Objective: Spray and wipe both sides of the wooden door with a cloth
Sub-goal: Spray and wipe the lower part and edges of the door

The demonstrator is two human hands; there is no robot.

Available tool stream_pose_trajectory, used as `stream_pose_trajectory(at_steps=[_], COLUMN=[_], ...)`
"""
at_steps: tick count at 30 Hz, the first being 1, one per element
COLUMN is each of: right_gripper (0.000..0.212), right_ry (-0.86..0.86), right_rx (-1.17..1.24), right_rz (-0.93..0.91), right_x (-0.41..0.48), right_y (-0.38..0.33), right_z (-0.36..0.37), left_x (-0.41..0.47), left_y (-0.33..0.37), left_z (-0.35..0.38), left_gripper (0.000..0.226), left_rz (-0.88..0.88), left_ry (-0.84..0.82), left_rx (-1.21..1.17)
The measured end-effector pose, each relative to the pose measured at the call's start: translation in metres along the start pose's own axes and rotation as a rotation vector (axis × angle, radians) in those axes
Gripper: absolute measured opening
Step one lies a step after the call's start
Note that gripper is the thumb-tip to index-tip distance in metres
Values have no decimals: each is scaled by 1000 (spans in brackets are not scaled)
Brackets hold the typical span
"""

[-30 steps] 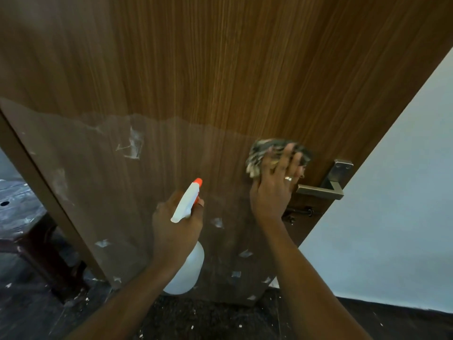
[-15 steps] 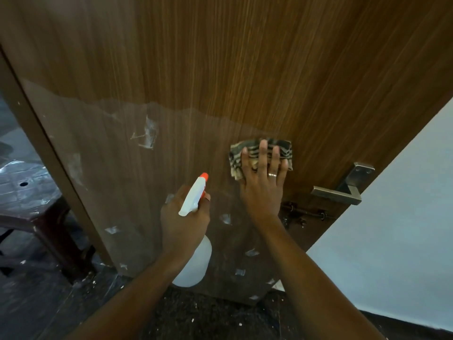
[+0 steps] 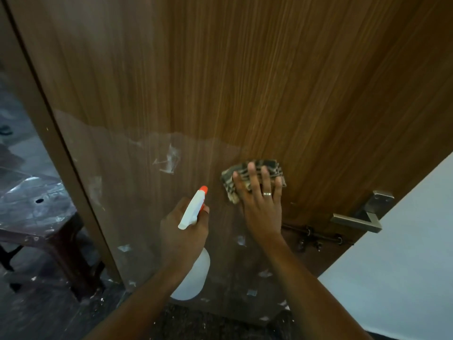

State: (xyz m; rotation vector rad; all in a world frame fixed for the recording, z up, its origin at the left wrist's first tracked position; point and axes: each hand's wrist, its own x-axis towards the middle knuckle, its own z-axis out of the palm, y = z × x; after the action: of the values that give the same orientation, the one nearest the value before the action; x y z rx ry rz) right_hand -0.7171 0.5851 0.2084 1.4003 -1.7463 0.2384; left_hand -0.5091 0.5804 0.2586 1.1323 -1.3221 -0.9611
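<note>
A: Where is the cloth (image 3: 277, 168)?

B: Flat on the wooden door (image 3: 269, 82), under the right hand (image 3: 262, 207). Its fingers (image 3: 250, 175) are straight and spread, and they press it.

A: And the left hand (image 3: 182, 231)?

B: Its fingers curl round the spray bottle (image 3: 191, 209), just left of the cloth.

A: How do I wipe well?

B: I think you push firmly and go in long rows. The cloudy part (image 3: 137, 180) is left of the fingers and below them, with white bits (image 3: 169, 160) stuck on. Rub there. Stay off the handle (image 3: 355, 220) to the right.
</note>
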Motion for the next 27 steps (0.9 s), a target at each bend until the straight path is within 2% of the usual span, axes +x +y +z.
stream_pose_trajectory(at_steps=[1, 3, 6, 8, 9, 11, 14, 16, 19, 24, 25, 27], right_gripper=[79, 77, 74, 79, 81, 83, 82, 79, 79, 80, 80, 83], right_ry=[-22, -55, -53, 4, 32, 46, 20, -17, -31, -39, -31, -30], right_rx=[2, 35, 76, 84, 81, 49, 6, 0, 29, 52, 65, 90], right_rz=[-23, 51, 344, 505, 519, 382, 23, -61, 52, 492, 500, 354], right_x=[-13, -32, -16, 26, 46, 69, 51, 29, 13, 64, 78, 95], right_y=[2, 3, -9, -25, -35, -52, -69, -69, -62, -96, -109, -135], right_z=[4, 5, -11, -23, -26, -24, -3, 5, 0, -24, -25, -20], left_x=[3, 10, 21, 29, 33, 44, 59, 67, 82, 113, 121, 137], left_y=[-2, -11, -22, -20, -18, -16, -20, -23, -27, -36, -39, -44], left_z=[-4, -12, -28, -37, -41, -48, -57, -61, -72, -91, -94, -101], left_gripper=[10, 10, 24, 19, 17, 21, 10, 11, 10, 19, 19, 24], left_rz=[-4, 18, -31, -81, -90, -67, -21, 6, 33, -30, -46, -75], left_ry=[-27, -61, -58, -75, -81, -91, -88, -78, -91, -90, -95, -81], left_rx=[-6, 15, -3, -52, -75, -65, -39, -34, -11, -19, -14, 13])
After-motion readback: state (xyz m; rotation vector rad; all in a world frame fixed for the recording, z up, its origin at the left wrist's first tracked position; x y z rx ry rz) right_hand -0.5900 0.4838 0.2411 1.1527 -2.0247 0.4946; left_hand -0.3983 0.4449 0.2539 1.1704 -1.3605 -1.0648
